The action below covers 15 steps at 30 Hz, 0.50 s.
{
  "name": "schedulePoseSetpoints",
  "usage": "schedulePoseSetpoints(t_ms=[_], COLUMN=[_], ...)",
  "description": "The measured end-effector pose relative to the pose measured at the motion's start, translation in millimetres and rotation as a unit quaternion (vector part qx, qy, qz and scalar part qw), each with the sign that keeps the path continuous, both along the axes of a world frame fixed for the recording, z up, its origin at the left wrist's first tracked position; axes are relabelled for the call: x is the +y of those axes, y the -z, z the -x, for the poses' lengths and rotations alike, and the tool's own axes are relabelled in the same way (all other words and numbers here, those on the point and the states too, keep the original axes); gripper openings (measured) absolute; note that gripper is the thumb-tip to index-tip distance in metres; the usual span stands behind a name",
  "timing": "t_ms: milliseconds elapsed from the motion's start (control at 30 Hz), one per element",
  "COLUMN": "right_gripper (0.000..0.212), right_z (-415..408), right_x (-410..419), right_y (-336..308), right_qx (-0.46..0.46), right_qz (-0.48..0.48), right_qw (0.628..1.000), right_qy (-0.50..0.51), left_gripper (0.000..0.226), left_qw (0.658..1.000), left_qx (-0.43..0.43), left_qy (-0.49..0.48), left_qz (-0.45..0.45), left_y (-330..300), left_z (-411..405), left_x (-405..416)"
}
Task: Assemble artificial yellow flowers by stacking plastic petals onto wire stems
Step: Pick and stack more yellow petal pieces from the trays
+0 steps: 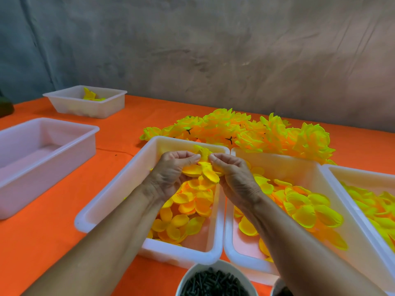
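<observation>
On the orange table (53,242), both hands pinch a half-built flower (204,167) above the middle tray (111,189): left hand (171,174), right hand (232,174). Loosened fingertips could let stacked petals slide off.

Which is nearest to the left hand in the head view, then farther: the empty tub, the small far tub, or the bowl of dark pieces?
1. Empty tub, to the left of the left hand.
2. Bowl of dark pieces, at the bottom edge.
3. Small far tub, far left corner.
</observation>
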State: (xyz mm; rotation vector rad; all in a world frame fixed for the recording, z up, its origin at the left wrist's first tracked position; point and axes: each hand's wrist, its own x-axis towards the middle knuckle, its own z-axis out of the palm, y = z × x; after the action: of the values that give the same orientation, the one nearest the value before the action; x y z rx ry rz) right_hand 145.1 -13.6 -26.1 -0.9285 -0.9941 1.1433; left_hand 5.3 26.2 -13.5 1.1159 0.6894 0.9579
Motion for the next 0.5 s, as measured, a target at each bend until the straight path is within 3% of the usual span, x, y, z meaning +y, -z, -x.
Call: schedulePoseSetpoints(t_ms=[167, 300, 433, 500], right_gripper=[0.019, 0.022, 0.015, 0.014], right_z=[8.5, 4.9, -1.8, -6.7], right_x=[0.2, 0.1, -5.6, -8.6], right_y=[-0.3, -11.9, -13.2, -11.0], right_qx=[-0.050, -0.060, -0.154, -0.172], right_qz=[-0.007, 0.038, 0.076, 0.079], right_qw=[0.996, 0.992, 0.978, 0.974], right_qy=[0.068, 0.105, 0.121, 0.122], left_gripper=[0.019, 0.018, 0.022, 0.012], left_qw=[0.977, 0.953, 0.949, 0.954], left_qx=[0.104, 0.128, 0.140, 0.153], left_qy=[-0.141, -0.217, -0.225, -0.195], left_qz=[-0.119, -0.167, -0.172, -0.167], left_y=[5.2, 6.9, 8.3, 9.5], left_z=[-5.8, -7.1, -8.6, -9.8], left_x=[0.8, 2.2, 3.5, 2.6])
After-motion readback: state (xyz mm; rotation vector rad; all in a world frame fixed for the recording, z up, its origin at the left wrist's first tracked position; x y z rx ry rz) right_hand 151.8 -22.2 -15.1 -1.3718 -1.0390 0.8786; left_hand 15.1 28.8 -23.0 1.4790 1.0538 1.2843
